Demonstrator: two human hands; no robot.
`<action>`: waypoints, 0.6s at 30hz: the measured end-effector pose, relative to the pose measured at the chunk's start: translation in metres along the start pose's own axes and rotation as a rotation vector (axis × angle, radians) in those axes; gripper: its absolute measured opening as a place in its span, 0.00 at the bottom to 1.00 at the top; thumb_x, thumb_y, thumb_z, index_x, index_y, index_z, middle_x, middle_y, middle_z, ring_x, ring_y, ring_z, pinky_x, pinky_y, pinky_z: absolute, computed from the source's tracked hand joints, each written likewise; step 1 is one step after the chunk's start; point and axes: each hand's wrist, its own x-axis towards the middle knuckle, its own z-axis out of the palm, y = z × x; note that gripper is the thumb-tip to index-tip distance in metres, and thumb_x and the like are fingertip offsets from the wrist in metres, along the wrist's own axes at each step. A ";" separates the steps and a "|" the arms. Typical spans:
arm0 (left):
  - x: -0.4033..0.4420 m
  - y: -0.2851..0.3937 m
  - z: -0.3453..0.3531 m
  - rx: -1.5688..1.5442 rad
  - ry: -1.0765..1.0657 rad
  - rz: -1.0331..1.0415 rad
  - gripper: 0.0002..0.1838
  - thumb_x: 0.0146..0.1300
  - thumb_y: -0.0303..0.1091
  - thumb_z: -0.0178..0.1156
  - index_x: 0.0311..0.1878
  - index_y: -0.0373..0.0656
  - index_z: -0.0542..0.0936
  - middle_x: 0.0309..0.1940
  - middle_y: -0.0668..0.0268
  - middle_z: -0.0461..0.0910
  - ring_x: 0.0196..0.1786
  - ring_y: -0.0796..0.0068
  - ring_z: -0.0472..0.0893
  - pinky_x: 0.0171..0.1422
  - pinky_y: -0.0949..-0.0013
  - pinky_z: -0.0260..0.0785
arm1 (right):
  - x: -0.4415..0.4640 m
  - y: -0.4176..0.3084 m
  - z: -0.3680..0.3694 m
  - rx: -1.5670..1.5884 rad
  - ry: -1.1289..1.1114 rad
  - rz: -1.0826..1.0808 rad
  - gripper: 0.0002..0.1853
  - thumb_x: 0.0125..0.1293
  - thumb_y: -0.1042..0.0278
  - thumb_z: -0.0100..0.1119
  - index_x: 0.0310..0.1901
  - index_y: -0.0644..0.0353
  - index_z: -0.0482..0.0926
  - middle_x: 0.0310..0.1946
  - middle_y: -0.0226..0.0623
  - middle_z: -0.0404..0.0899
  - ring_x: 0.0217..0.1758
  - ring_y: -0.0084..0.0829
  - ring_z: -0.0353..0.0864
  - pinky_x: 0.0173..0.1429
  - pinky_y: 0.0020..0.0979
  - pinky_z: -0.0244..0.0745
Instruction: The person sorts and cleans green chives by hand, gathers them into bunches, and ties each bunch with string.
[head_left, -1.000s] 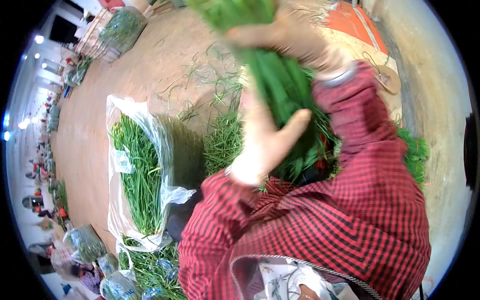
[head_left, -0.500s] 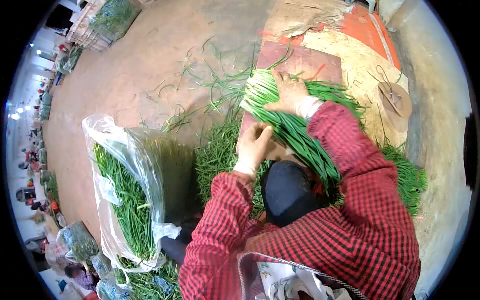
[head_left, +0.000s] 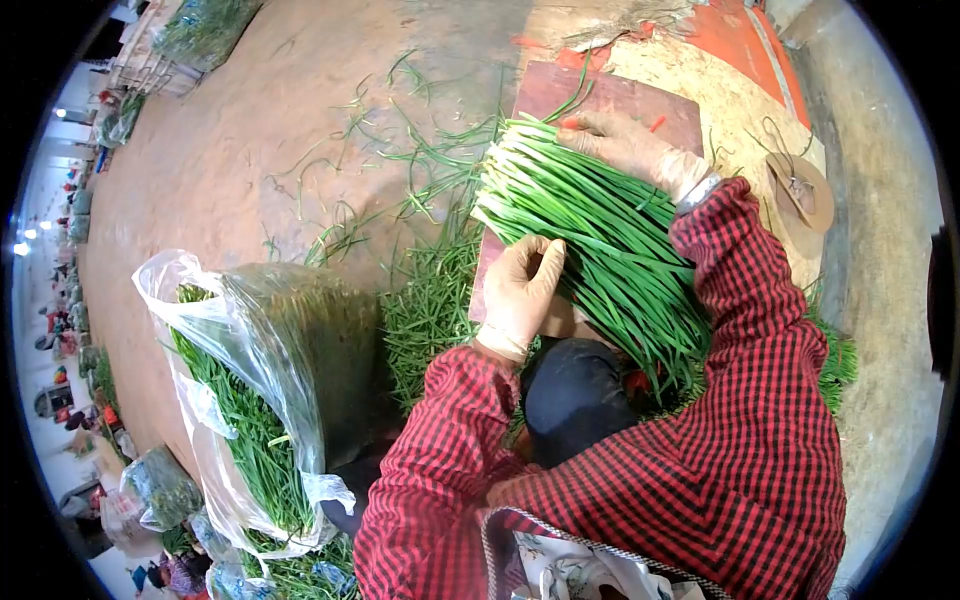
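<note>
A spread bundle of long green stalks with pale ends lies across a reddish board in front of me. My left hand, gloved, is at the near edge of the bundle, thumb and forefinger pinched at the stalks; anything between the fingertips is too small to name. Along the far edge, my right hand, also gloved, rests on the stalks with its fingers extended. Loose green pieces are heaped left of the board.
A clear plastic bag full of green stalks stands at the left. Stray stalks litter the floor. A round tan object with string lies right of the board. More filled bags and distant people are at the far left.
The bundle came down from the raised hands onto the board and now lies fanned wider. My right hand has shifted to its far edge; my left hand has closed in on the near edge.
</note>
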 end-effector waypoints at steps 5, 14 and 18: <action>0.013 0.032 -0.009 0.631 0.211 0.692 0.20 0.54 0.33 0.66 0.53 0.46 0.79 0.52 0.61 0.77 0.56 0.56 0.75 0.62 0.54 0.65 | 0.019 0.007 -0.002 -0.082 -0.128 0.009 0.37 0.60 0.43 0.63 0.63 0.64 0.71 0.59 0.49 0.76 0.62 0.41 0.74 0.67 0.35 0.66; 0.033 0.014 0.005 0.838 0.058 0.827 0.27 0.55 0.37 0.64 0.60 0.48 0.74 0.57 0.63 0.72 0.65 0.58 0.68 0.73 0.46 0.51 | 0.031 -0.008 -0.004 -0.151 -0.306 -0.041 0.37 0.54 0.51 0.69 0.62 0.66 0.71 0.54 0.46 0.80 0.56 0.35 0.78 0.61 0.32 0.71; 0.031 0.015 0.000 0.862 0.048 0.785 0.28 0.54 0.37 0.65 0.61 0.48 0.74 0.57 0.65 0.72 0.64 0.60 0.68 0.73 0.46 0.51 | 0.024 -0.013 -0.002 0.202 -0.300 0.063 0.32 0.55 0.58 0.70 0.59 0.67 0.74 0.48 0.41 0.82 0.49 0.30 0.80 0.56 0.31 0.74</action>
